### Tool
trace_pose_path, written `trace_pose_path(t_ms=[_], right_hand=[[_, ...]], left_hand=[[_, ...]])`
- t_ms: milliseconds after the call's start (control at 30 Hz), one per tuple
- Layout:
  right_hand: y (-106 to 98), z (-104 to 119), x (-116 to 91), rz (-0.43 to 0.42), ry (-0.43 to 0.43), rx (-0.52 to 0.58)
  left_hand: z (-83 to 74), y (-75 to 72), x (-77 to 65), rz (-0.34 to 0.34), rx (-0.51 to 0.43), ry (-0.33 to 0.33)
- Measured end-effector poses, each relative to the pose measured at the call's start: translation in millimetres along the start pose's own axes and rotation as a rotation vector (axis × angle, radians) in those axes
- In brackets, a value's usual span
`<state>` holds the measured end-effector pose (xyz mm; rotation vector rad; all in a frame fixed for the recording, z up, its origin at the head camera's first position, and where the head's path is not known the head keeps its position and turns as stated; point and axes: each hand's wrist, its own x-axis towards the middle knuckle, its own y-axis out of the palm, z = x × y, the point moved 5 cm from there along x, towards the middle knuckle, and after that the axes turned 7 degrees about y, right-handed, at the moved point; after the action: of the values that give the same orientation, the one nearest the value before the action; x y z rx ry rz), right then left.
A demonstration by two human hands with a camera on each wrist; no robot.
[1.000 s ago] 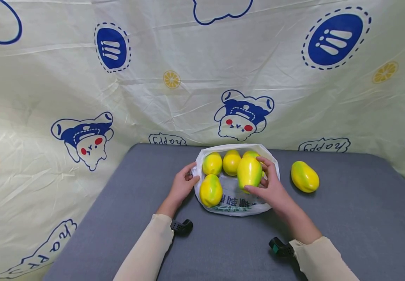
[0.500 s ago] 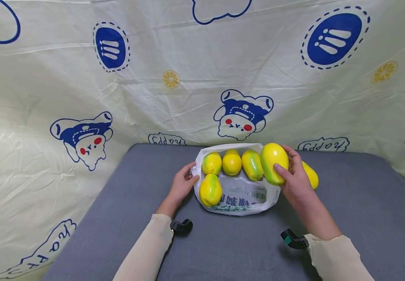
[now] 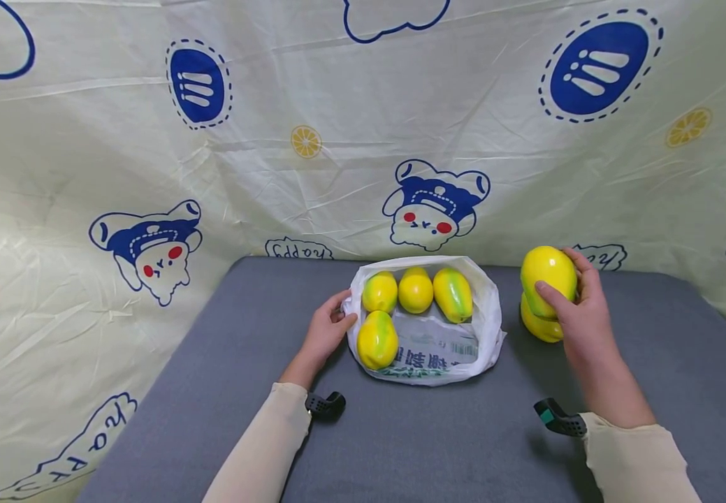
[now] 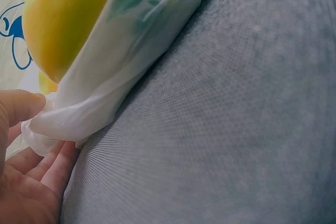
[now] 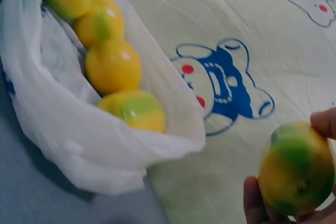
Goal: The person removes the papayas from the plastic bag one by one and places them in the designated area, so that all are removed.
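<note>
Fruit (image 3: 548,269) sits pinched in the right hand (image 3: 584,314), between thumb and fingers, outside the white bag (image 3: 490,314), and hides part of a second fruit (image 3: 540,330) on the table (image 3: 425,447). The left hand (image 3: 327,327) pinches the bag's edge. Four fruits (image 3: 416,290) lie inside. This step looks like carrying one fruit; next probably needs a bare spot and gentle fingers.

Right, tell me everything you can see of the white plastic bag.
The white plastic bag looks thin, creased and slightly translucent, with dark characters, a barcode and green print. It rests on the grey tabletop, its wide mouth open upward. Four papaya-like fruits lie inside: three along the far side, one nearer, at left. The left hand pinches the bag's left edge.
</note>
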<state>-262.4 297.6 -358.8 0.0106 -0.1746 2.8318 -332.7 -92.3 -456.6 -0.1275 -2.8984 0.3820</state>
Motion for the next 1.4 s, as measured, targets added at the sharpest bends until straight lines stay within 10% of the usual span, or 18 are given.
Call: trace_pose_path(t_ms=[633, 1400], right_hand=[[-61.8, -35.3, 21.9, -0.269, 0.197, -0.142], [-75.9, -82.8, 31.0, -0.270, 0.213, -0.372]], left_hand=[[-2.0, -0.7, -0.1, 0.001, -0.008, 0.007], [0.8, -0.9, 0.8, 0.007, 0.007, 0.003]])
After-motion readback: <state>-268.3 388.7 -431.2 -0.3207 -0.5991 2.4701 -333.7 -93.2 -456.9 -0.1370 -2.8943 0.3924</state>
